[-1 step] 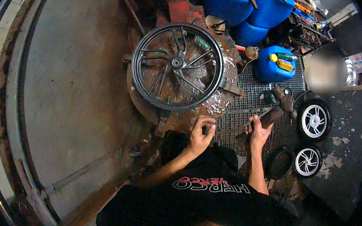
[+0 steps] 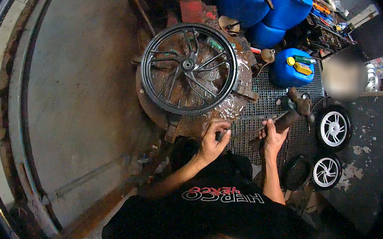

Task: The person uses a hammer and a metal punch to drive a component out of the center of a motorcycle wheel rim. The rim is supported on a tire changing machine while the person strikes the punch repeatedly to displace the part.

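My left hand (image 2: 214, 141) is closed just below the turntable's near edge, thumb and fingers drawn together. Anything in that pinch is too dark to name. To its right, my right hand (image 2: 272, 139) is closed too, thumb upward, beside a dark cylindrical part (image 2: 287, 121) with a grimy metal head (image 2: 300, 102). Whether it grips that part cannot be told. A thin dark line seems to run between both hands. Beyond the left hand a black spoked wheel rim (image 2: 188, 65) lies flat on a wet, rusty round turntable (image 2: 191, 125); neither hand touches it.
Blue jerrycans (image 2: 240, 6) stand at the back, another blue can (image 2: 281, 77) on a black grid mat (image 2: 255, 102). Two wheels with white rims (image 2: 333, 127) and a black tyre (image 2: 298, 172) are at right. A metal bar (image 2: 136, 3) slants behind the turntable.
The view has shifted very slightly. My left fingertips sit a little higher and more curled; my right hand has hardly moved.
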The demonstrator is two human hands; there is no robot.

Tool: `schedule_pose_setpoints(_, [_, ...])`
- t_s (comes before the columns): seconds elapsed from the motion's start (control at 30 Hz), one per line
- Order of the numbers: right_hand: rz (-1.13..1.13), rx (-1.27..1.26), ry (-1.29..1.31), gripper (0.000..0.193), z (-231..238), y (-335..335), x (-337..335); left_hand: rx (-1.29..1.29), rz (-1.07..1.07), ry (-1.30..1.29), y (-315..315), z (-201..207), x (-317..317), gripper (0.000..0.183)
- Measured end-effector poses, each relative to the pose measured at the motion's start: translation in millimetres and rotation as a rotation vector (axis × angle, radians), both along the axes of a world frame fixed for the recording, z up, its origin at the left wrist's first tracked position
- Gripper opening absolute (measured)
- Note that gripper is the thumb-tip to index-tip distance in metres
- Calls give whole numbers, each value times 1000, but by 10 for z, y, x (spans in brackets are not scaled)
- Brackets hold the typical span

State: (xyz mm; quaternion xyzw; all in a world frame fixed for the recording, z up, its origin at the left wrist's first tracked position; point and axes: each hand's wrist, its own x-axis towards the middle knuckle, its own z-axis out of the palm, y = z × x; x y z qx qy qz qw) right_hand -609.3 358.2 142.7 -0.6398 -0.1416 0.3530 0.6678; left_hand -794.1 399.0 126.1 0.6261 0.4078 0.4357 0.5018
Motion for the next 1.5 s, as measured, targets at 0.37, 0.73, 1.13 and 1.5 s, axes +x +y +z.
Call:
schedule_pose_setpoints(0.37, [218,211,-416,44,-10,-103,-186,280,-309,269,181,805,572,32])
schedule_pose_setpoints(0.73, [253,261,-377,44,87,-87,-66,84,-574,185,608,828,596,34])
schedule_pose_setpoints(1.13, [129,182,-326,27,121,17,49,-133,143,-632,979,884,-37,11])
schedule_pose_setpoints(1.5, [195,-125,-360,39,50,-103,-183,264,170,-598,1748,794,-772,28])
